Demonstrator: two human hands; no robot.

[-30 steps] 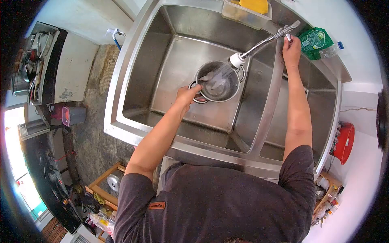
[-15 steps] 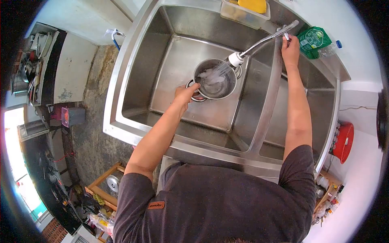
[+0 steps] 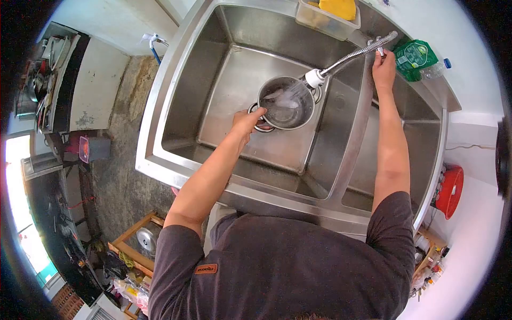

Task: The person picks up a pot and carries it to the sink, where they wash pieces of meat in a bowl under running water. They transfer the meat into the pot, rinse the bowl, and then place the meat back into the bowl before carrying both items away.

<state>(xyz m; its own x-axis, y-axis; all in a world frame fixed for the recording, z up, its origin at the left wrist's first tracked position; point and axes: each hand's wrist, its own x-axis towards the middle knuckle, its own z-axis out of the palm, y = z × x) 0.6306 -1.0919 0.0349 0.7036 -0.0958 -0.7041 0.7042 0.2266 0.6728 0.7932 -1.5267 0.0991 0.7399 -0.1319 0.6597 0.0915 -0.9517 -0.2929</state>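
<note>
My left hand (image 3: 247,121) is closed around the near-left handle of a small steel pot (image 3: 290,122), which it holds in the larger sink basin (image 3: 224,101). Water streams into the pot from the white nozzle (image 3: 314,78) of a flexible metal faucet (image 3: 357,52). Some water lies in the pot's bottom, its surface stirred up. At the faucet's base, behind the divider between the two basins, my right hand (image 3: 384,66) has its fingers closed on the tap handle (image 3: 380,52).
A clear plastic container (image 3: 328,21) with a yellow sponge (image 3: 339,7) stands on the sink's back ledge. Right of the faucet are a green pouch (image 3: 416,57) and a clear bottle (image 3: 434,70). A red basin (image 3: 449,192) is at the right, and a wooden frame (image 3: 130,248) stands on the floor at left.
The view has shifted slightly. Water keeps running into the pot, and both hands keep their grips with little movement.
</note>
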